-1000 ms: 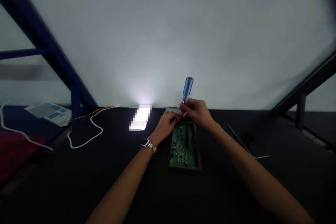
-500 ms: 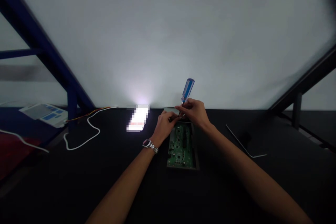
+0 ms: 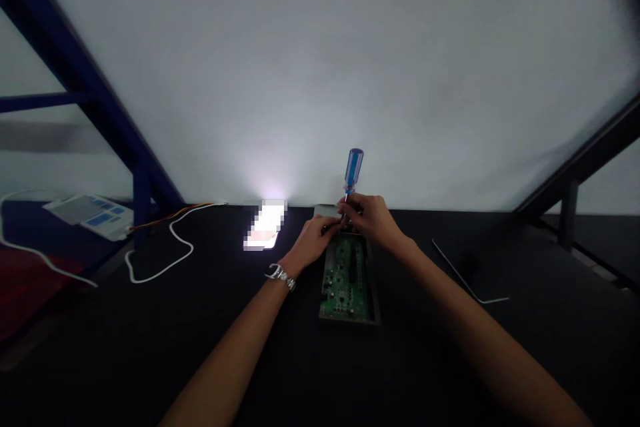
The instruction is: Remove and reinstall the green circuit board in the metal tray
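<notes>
A blue-handled screwdriver (image 3: pixel 353 169) stands nearly upright, tilted a little to the right, at the far end of a green circuit board (image 3: pixel 343 280). The board lies in a dark open frame (image 3: pixel 376 293). My right hand (image 3: pixel 373 217) pinches the screwdriver's shaft just below the handle. Close beside it, my left hand (image 3: pixel 315 238) has its fingers together at the board's far edge, near the screwdriver's tip; what they grip is too small to make out. The tip itself is hidden by the fingers. Behind the hands, part of a pale grey piece (image 3: pixel 325 211) shows.
A glowing blurred screen (image 3: pixel 267 223) lies left of my hands. Further left are a white cable (image 3: pixel 187 255) and a white-and-blue panel (image 3: pixel 95 213). On the right lies a thin bent rod (image 3: pixel 457 275). Blue posts and a pale wall (image 3: pixel 400 80) stand behind.
The screwdriver is more upright, its handle shifted slightly left. My right hand has turned a little around the shaft, and my left wrist has rolled slightly.
</notes>
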Demonstrator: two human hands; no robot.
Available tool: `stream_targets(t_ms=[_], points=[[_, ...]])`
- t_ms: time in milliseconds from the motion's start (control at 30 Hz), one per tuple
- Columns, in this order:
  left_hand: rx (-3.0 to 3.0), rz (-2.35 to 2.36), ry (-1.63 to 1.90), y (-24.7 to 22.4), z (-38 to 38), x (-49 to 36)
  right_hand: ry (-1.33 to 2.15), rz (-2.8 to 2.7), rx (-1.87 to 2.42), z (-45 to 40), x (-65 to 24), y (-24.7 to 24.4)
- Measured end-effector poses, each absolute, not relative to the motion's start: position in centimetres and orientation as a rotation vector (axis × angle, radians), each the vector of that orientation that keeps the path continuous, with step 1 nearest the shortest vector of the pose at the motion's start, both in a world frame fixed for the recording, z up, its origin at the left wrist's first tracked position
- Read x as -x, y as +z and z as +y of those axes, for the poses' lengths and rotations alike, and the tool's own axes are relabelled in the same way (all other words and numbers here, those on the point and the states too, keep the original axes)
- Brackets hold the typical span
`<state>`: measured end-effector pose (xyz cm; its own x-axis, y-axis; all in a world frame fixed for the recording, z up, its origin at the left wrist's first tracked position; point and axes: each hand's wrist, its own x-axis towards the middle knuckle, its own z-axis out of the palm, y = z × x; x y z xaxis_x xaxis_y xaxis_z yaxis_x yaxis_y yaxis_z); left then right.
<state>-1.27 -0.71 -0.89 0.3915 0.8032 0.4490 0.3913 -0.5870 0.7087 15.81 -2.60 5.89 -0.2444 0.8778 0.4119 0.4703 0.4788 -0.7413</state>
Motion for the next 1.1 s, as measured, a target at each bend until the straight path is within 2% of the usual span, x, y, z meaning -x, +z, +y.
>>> stream_targets(t_ms=[400, 667, 800, 1100], points=[[-2.088, 1.148, 1.229, -1.1, -1.3, 0.5, 0.563, -1.614, 1.198, -2.2, -15.6, 4.4], [-2.145, 1.027, 1.156, -1.0, -0.8, 1.4, 0.533, -1.834, 1.156, -2.5, -15.5, 5.5], [-2.161, 1.041, 1.095, -1.0, -0.7, 1.4, 0.63, -1.883, 1.085, -2.5, -15.5, 5.3], [-2.087, 1.182, 1.261, -0.9, -1.2, 0.1, 0.475, -1.718, 1.174, -2.2, -16.0, 3.9]])
